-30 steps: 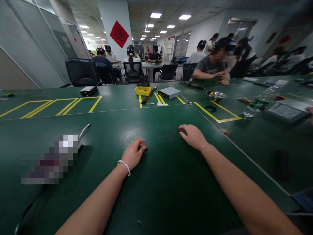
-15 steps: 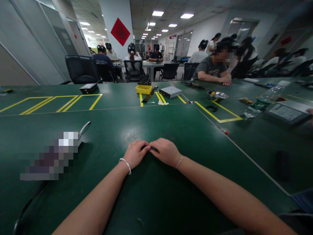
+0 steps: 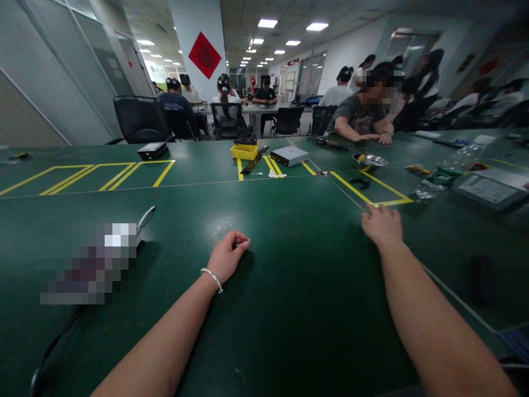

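Note:
My left hand [image 3: 226, 256], with a silver bracelet on its wrist, is closed in a pinch just above the green table [image 3: 289, 309]. Between thumb and fingers pokes out a small red and silver piece [image 3: 247, 240], too small to name. Farther right, my right hand [image 3: 383, 225] is stretched out palm down over the table seam, by the near corner of a yellow tape outline [image 3: 390, 202]. Its fingers look a little apart and bent downward, partly blurred, and I see nothing held in them. What lies beneath that hand is hidden.
A pixelated object [image 3: 91, 264] with a cord lies at left. Farther back are a yellow tray [image 3: 243, 151], a grey box [image 3: 290, 156] and a metal bowl [image 3: 370, 160]. A plastic bottle [image 3: 438, 179] lies at right near a dark case [image 3: 483, 280]. A person [image 3: 363, 110] sits opposite.
My right hand has left my left hand and swung out to the right, now covering the spot where a small orange-red piece lay. The red and silver piece in my left hand has come into view.

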`<state>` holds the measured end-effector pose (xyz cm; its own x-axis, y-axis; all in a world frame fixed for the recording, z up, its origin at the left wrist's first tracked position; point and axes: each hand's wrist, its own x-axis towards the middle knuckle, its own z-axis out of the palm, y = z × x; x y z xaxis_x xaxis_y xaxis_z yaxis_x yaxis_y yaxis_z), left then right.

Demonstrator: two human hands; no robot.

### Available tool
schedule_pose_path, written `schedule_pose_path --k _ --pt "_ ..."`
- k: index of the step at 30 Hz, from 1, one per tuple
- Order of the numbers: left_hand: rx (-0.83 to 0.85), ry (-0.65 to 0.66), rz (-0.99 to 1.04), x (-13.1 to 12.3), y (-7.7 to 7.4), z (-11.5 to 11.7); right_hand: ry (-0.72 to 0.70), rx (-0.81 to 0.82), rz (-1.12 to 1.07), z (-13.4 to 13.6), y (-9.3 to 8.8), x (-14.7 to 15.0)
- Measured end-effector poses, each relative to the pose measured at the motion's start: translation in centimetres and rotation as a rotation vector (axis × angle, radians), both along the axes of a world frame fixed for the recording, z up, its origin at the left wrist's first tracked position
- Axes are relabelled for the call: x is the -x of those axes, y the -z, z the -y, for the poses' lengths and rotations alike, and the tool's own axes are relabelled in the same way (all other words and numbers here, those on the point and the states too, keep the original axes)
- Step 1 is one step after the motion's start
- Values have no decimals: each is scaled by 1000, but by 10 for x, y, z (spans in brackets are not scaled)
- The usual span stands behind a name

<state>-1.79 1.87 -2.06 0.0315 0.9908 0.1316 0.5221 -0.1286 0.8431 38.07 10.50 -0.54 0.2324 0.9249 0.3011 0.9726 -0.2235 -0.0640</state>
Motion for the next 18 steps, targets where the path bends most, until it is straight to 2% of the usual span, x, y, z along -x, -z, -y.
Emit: schedule_pose_path --k 3,6,16,18 --pt "-13 -21 -18 0 -1 0 222 177 -58 3 3 -31" --pt "-10 -18 -2 1 -1 0 294 278 -102 3 3 -36" --pt "-4 4 -24 1 0 0 361 220 -54 2 4 -36" --pt "-5 8 -22 1 0 0 299 124 -87 1 5 -31"
